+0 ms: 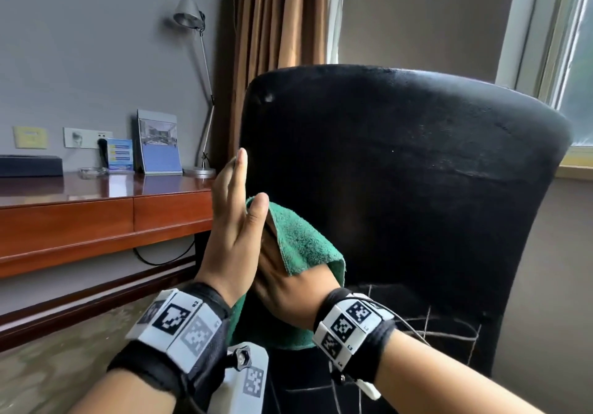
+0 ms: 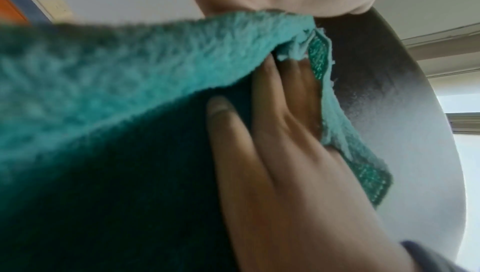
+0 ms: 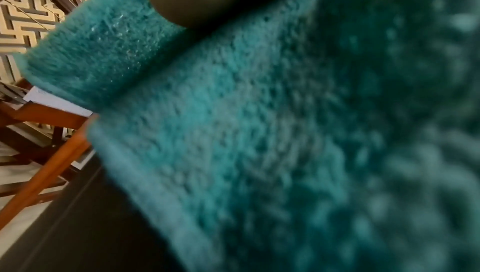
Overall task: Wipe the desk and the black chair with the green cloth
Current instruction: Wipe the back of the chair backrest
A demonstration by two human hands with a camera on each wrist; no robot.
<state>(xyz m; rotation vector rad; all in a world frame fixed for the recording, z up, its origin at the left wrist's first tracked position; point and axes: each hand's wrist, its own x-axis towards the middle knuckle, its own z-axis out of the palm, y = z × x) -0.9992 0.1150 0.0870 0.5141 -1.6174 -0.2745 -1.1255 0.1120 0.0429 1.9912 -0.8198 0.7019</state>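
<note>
Daylight enters from the window (image 1: 574, 70) at the head view's right edge, laying a pale sheen on the black chair (image 1: 417, 157) and glare on the desk (image 1: 96, 189). Straight lines bow near that view's edges. Both wrist views are dim, and the green cloth (image 3: 259, 132) is blurred.

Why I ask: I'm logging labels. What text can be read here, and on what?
"R2": desk-side wristband.
"L3": window-side wristband.
Other wristband tags: too small to read.
Print on the blue card and brochure on the desk: too blurred.
Wrist views: none.
</note>
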